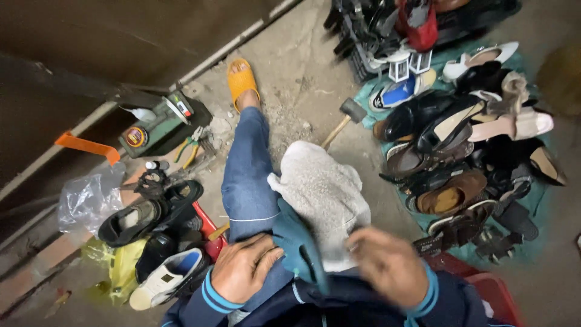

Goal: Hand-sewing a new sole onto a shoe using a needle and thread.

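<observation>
My left hand (243, 267) rests on my knee in blue jeans and grips a dark teal cloth (298, 248). My right hand (387, 263) is blurred, its fingers curled at the near edge of a grey-white towel (324, 194) that lies over my lap; whether it pinches the towel is unclear. My leg stretches forward to a foot in an orange sandal (241, 79). Both sleeves are dark blue with light blue cuffs.
A pile of shoes (460, 151) lies on a teal sheet at the right. A hammer (346, 118) is on the concrete floor beyond the towel. At the left are a black shoe (142, 218), a white sneaker (166, 275), pliers (190, 148), a green tool (160, 124) and a plastic bag (88, 200).
</observation>
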